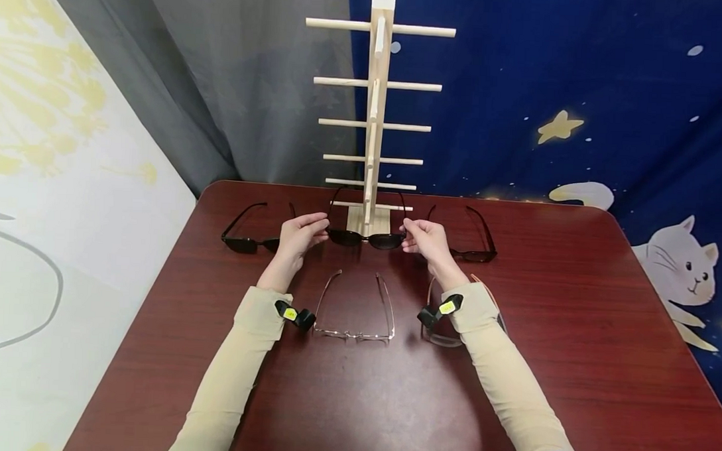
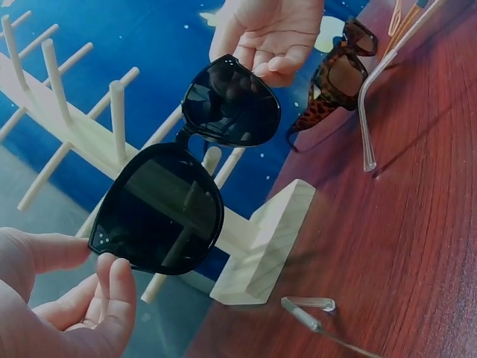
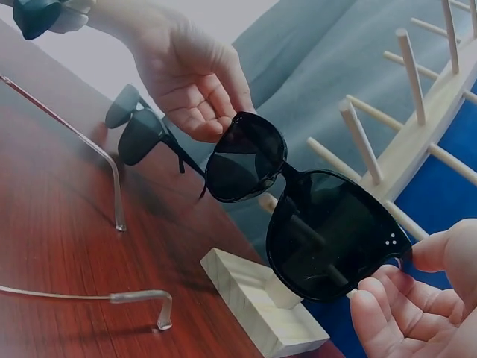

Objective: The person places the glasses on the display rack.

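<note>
Black sunglasses (image 1: pixel 344 237) are held up level in front of a wooden display stand (image 1: pixel 383 67), lenses toward me, temples reaching back on both sides of its post. My left hand (image 1: pixel 301 237) pinches the left outer corner of the frame between thumb and fingers. At the opposite corner, my right hand (image 1: pixel 426 242) grips the frame the same way. In the left wrist view the dark lenses (image 2: pixel 160 212) overlap the stand's lower pegs. The right wrist view shows the stand's wooden base (image 3: pixel 261 313) below the sunglasses.
Another pair of black sunglasses (image 1: pixel 243 246) lies left of my left hand. Tortoiseshell sunglasses (image 2: pixel 324 86) lie on the right. Nearer me are thin-rimmed clear glasses (image 1: pixel 350 334) and clear-framed glasses (image 1: pixel 446 342) partly under my right wrist. Curtains hang behind the dark red table (image 1: pixel 355 398).
</note>
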A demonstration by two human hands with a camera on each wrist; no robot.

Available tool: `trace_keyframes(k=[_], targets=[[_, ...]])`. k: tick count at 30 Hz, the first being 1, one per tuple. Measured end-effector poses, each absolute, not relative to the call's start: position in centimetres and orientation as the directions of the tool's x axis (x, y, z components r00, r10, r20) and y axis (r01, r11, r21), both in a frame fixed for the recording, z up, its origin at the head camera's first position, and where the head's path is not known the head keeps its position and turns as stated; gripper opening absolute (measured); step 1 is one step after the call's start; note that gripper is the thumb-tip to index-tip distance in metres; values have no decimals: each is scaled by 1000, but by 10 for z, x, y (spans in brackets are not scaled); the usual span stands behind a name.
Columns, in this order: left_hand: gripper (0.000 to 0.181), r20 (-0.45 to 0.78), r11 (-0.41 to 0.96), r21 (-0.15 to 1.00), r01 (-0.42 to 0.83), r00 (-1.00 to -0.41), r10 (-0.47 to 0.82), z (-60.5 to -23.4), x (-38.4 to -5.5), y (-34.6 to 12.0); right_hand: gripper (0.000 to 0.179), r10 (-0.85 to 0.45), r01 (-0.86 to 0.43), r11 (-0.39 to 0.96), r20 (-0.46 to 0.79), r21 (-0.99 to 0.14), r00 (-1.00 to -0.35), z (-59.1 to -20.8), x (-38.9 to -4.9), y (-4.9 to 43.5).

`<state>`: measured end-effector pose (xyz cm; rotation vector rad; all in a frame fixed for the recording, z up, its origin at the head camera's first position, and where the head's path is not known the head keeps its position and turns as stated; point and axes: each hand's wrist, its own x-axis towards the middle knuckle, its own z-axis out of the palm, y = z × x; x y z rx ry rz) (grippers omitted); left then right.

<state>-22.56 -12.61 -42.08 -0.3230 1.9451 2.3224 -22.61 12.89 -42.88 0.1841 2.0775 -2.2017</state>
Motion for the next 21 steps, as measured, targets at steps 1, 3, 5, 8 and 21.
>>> trace_keyframes(k=[1, 3, 5, 8, 21], targets=[[32, -227, -186, 960, -212, -972, -66, -421, -228, -126, 31, 7, 163, -60, -164, -985, -986, -429, -228, 129], [33, -240, -182, 958, -224, -968, -71, -422, -231, -125, 33, 13, 173, -67, -174, -983, -985, -430, -231, 128], [34, -248, -173, 957, -233, -966, -72, -423, -235, -125, 35, 19, 180, -70, -181, -981, -983, -431, -233, 128], [36, -258, -166, 956, -244, -963, -71, -425, -238, -124, 37, 27, 190, -72, -193, -979, -981, -434, -236, 127], [37, -290, -181, 945, -272, -953, -82, -434, -244, -122, 39, 41, 237, -67, -240, -969, -970, -443, -241, 127]])
